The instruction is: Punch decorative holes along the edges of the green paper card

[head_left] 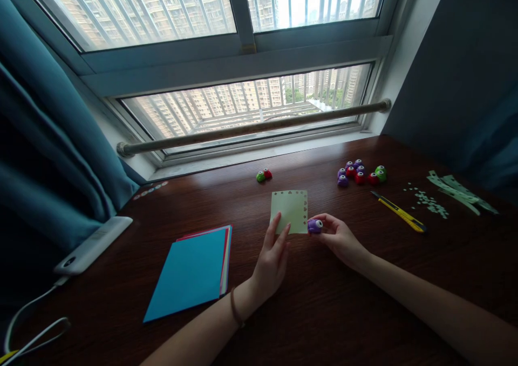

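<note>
A pale green square of paper (288,208) lies on the dark wooden table, with small shapes punched along its top and right edges. My left hand (272,259) rests on the lower part of this sheet, fingers stretched out and apart. At the sheet's lower right corner, my right hand (339,237) is closed around a purple paper punch (314,225) with a white knob on top. The punch touches the paper's right edge; whether the sheet is inside its slot I cannot tell.
Several more small punches (360,177) stand at the back right, and a green-and-red pair (261,176) at the back. A yellow utility knife (400,212), paper bits (432,204) and cut strips (457,192) lie right. Coloured sheets (190,271) and a white power bank (97,244) lie left.
</note>
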Action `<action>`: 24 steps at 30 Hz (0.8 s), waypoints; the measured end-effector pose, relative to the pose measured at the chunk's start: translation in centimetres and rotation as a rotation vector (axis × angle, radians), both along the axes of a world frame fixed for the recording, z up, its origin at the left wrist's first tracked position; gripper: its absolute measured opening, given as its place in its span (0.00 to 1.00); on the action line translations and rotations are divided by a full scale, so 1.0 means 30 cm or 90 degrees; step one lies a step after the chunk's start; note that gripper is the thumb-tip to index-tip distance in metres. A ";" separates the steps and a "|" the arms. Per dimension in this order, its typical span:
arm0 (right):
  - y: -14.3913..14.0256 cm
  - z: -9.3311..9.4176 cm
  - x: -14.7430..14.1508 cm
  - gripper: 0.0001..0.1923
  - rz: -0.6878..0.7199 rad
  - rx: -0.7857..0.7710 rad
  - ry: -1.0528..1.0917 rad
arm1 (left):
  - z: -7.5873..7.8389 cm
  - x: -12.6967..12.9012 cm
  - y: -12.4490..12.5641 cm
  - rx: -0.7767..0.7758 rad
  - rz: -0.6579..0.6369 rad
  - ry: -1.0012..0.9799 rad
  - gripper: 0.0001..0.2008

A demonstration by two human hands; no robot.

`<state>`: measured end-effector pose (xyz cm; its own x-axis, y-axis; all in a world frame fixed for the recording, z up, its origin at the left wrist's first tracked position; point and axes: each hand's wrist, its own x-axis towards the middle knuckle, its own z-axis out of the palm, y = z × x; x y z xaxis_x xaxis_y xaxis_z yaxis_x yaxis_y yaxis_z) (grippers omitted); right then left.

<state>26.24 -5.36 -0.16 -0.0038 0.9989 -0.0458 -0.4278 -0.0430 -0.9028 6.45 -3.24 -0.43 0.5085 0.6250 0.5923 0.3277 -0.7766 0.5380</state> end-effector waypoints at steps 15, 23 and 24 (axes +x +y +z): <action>0.000 -0.003 -0.005 0.18 -0.002 0.023 0.007 | -0.004 0.005 0.003 0.009 -0.003 0.029 0.24; -0.003 0.002 -0.004 0.17 -0.001 0.052 -0.024 | -0.001 0.007 -0.001 0.006 0.008 0.037 0.25; -0.005 0.003 -0.004 0.16 0.000 0.056 -0.024 | 0.000 0.008 -0.001 0.003 0.010 0.040 0.25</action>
